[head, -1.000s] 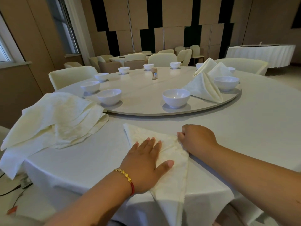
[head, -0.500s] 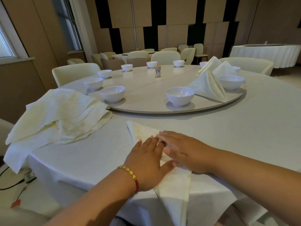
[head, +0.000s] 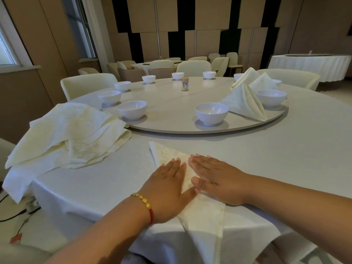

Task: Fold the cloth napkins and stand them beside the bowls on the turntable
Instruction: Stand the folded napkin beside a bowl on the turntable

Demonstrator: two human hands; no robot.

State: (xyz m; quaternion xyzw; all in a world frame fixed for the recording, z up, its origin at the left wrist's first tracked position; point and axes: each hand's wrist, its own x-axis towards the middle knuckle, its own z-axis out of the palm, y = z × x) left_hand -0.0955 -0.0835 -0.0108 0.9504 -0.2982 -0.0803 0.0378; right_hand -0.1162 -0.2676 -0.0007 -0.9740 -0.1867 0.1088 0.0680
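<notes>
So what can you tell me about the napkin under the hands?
The napkin is cream cloth with a faint woven pattern, folded into a long narrow shape. It lies flat on the white tablecloth, one pointed end towards the turntable, the other hanging over the table's near edge. The left hand and right hand both press on its middle with flat, straight fingers, side by side.

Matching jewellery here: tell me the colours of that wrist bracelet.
Gold beads with a red section, on the bracelet; the head view shows it.
</notes>
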